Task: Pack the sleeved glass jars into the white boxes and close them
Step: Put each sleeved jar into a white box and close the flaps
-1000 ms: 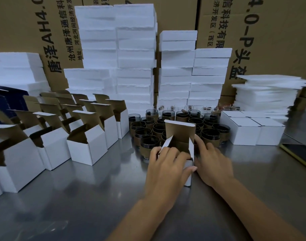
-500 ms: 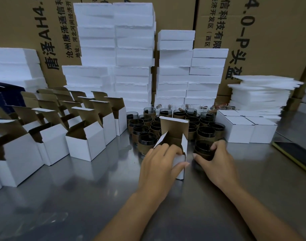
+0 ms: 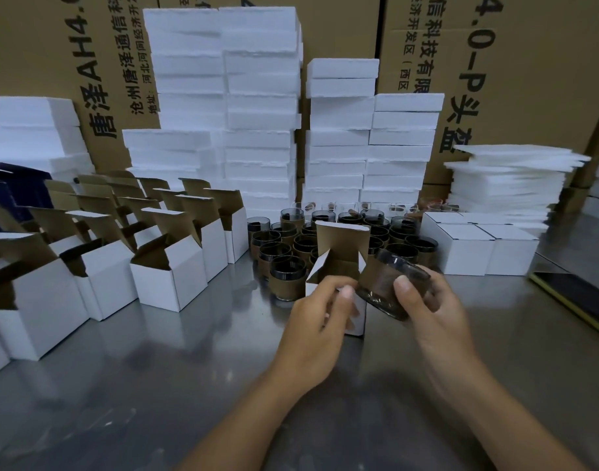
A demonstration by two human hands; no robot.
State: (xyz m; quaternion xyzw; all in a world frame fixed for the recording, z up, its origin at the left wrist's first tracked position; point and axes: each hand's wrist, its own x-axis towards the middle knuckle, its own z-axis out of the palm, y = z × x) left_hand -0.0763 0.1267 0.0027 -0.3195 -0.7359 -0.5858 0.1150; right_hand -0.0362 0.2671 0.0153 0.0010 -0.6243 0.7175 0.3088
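- The left hand (image 3: 320, 311) curls round the open white box (image 3: 342, 239) on the counter (image 3: 155, 385), likely to steady it, with the lid flap upright.
- The right hand (image 3: 427, 300) pinches one sleeved jar (image 3: 390, 283), tilted just beside the box mouth, seemingly ready to go in.
- Roughly twenty waiting jars (image 3: 288, 270), four closed boxes (image 3: 468, 246) and about a dozen empty boxes (image 3: 169, 280); overlap hides the exact counts.

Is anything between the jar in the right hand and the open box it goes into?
Nothing visible. The right hand holds the jar tilted beside the open top of the box; the lid flap stands upright at the back, and the left hand grips the front, below the opening.
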